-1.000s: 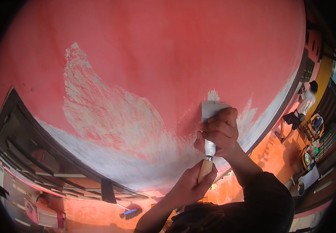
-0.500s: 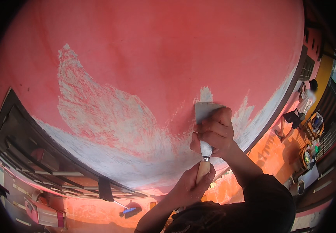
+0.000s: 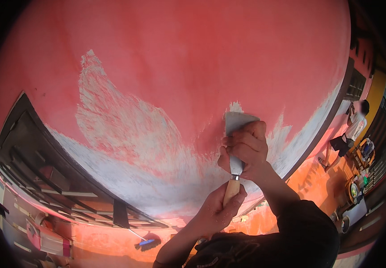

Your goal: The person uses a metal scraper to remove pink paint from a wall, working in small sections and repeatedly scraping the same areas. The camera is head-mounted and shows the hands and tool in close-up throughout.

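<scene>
A scraper point(image 3: 236, 166) with a broad metal blade and a pale wooden handle is held upright against a pink wall point(image 3: 175, 58). My left hand point(image 3: 220, 210) is closed round the handle's lower end. Higher up, my right hand point(image 3: 249, 149) grips the blade's neck, its fingers pressing along the blade. The blade's top edge touches the wall just under a small bare streak point(image 3: 235, 107). To the left spreads a large scraped patch point(image 3: 121, 120), whitish with pink remnants. A pale band point(image 3: 126, 183) runs along the wall's lower part.
A dark slatted window frame point(image 3: 36, 161) stands at left. Below lies an orange floor point(image 3: 108, 239) with a blue broom head point(image 3: 146, 243). On the right another person point(image 3: 354, 127) stands at the wall, near a wooden chair point(image 3: 363, 152) and several containers.
The blade has shifted slightly upward, covering more of the bare streak. Both hands keep their hold. My view has turned a little, so the scraped patch appears farther right.
</scene>
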### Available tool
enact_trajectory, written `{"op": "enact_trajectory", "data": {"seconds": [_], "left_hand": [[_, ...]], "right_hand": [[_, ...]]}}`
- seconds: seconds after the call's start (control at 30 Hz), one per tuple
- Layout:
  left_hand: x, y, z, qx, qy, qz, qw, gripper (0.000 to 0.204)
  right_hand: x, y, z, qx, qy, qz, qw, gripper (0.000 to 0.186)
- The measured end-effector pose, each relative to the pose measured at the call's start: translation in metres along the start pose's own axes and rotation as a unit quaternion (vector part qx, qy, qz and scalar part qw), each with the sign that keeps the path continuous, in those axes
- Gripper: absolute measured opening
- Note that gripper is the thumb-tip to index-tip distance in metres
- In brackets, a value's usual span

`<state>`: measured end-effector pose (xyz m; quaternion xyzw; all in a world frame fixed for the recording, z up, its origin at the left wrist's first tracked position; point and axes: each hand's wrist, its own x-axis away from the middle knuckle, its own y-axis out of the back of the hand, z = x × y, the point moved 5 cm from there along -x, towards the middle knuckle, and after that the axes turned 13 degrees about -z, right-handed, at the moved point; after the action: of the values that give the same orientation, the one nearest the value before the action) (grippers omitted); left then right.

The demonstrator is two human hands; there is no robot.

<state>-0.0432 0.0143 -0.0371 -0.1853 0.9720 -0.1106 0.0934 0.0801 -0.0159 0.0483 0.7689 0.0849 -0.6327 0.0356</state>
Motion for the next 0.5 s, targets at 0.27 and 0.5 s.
{"op": "enact_trajectory", "data": {"seconds": [0.27,0.5], "left_hand": [[-0.002,0.004,-0.007,-0.012,0.007,-0.015,1.0,0.013],[-0.009,0.004,0.006,-0.009,0.002,-0.025,1.0,0.015]], "right_hand": [[-0.001,-0.002,0.0,0.012,0.0,-0.009,1.0,0.023],[-0.002,-0.001,-0.005,0.007,0.026,0.012,1.0,0.024]]}}
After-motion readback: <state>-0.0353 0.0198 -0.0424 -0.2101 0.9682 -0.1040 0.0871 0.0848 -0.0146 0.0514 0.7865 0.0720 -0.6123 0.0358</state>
